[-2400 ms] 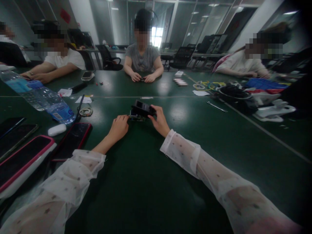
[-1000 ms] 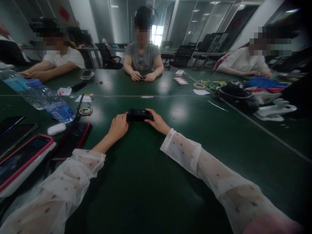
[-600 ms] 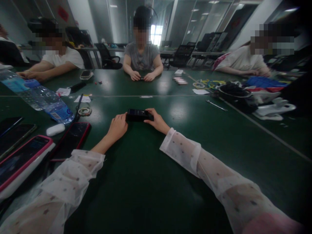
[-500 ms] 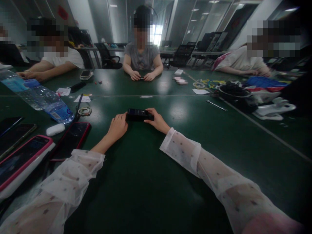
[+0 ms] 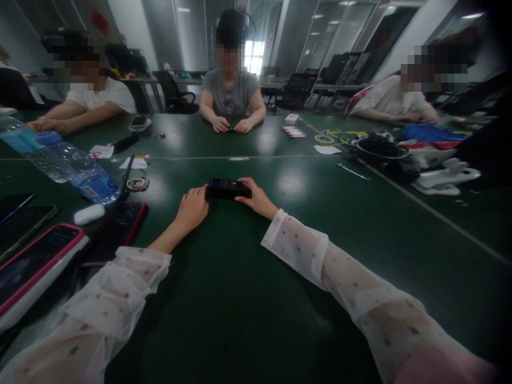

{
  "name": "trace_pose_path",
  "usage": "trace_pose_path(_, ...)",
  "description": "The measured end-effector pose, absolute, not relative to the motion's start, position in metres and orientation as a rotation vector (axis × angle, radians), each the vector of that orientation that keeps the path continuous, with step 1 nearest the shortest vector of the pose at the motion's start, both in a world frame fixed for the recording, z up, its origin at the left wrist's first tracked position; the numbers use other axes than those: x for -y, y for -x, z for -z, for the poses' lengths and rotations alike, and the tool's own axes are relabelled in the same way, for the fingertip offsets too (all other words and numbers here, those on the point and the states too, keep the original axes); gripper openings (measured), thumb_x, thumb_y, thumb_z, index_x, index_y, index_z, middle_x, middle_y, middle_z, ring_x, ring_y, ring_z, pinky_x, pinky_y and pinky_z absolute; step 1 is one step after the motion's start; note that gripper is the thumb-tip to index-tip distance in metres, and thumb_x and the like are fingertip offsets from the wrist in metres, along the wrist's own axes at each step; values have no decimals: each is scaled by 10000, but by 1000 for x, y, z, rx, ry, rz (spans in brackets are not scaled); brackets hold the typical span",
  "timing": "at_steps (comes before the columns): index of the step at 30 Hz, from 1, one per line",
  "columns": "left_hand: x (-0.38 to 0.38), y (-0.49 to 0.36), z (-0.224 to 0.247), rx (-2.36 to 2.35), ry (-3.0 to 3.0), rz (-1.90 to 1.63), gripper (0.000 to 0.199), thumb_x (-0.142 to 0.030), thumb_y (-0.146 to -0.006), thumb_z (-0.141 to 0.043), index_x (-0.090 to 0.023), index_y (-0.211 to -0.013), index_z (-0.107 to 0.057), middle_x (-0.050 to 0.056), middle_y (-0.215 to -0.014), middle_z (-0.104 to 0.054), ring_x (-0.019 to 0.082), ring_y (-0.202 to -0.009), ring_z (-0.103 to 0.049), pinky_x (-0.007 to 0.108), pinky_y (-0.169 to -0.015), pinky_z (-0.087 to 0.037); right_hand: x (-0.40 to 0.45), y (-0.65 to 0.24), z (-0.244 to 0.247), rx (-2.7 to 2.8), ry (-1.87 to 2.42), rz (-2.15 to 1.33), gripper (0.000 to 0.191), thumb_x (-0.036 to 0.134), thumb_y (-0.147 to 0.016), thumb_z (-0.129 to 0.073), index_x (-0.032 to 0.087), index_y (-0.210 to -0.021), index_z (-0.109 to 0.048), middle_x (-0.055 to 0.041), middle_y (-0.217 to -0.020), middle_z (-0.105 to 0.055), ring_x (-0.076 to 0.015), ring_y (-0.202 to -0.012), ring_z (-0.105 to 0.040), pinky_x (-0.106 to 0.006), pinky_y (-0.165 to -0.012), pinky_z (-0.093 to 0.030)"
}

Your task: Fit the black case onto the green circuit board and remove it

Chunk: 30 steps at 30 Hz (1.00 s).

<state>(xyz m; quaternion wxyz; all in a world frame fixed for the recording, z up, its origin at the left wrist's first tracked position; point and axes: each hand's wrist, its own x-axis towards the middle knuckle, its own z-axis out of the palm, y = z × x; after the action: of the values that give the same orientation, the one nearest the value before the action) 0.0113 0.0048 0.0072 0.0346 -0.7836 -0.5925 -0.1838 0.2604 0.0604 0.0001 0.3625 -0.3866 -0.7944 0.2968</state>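
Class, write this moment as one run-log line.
left hand: touching black device, left end | right hand: holding right end | wrench: on green table, right side

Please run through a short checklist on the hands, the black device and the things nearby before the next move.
1. Left hand at the device's left end: ok.
2. Right hand gripping its right end: ok.
3. Device's seams fully closed: cannot tell, too dark and small.
4. Wrench apart from both hands: ok.
5. Left sleeve clear of the red phone: not ok, it overlaps the near edge in this view.
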Motion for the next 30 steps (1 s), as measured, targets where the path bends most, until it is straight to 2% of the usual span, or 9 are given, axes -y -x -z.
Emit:
trace_pose_path(4, -5, -13, -8, 1814, 2396, 560, 491, -145, -938, -373, -42, -1416, -411, 199, -1333, -570, 294, -1246, -506, 460, -1014, -437, -59, -260, -1, 2039, 1001, -754, 558, 220, -810, -712, 244, -1291, -430, -93, -1250, -628, -270, -1225, -604, -526, -1077, -436)
trace_pose_path(22, -6, -11, -6, 1825, 2395, 577, 482, -151, -932, -388, -82, -1407, -432, 180, -1326, -583, 284, -1237, -522, 457, -1014, -442, -59, -260, 0, 2052, 1002, -761, 534, 237, -832, -699, 247, -1288, -422, -95, -1263, -615, -267, -1248, -587, -519, -1065, -455)
trace_pose_path(30, -8, -11, -3, 1802, 2382, 550, 501, -161, -934, -381, -43, -1420, -398, 201, -1298, -589, 295, -1212, -533, 452, -980, -458, -60, -260, 0, 2055, 1002, -750, 531, 225, -834, -693, 261, -1294, -430, -88, -1275, -600, -258, -1234, -591, -512, -1063, -456)
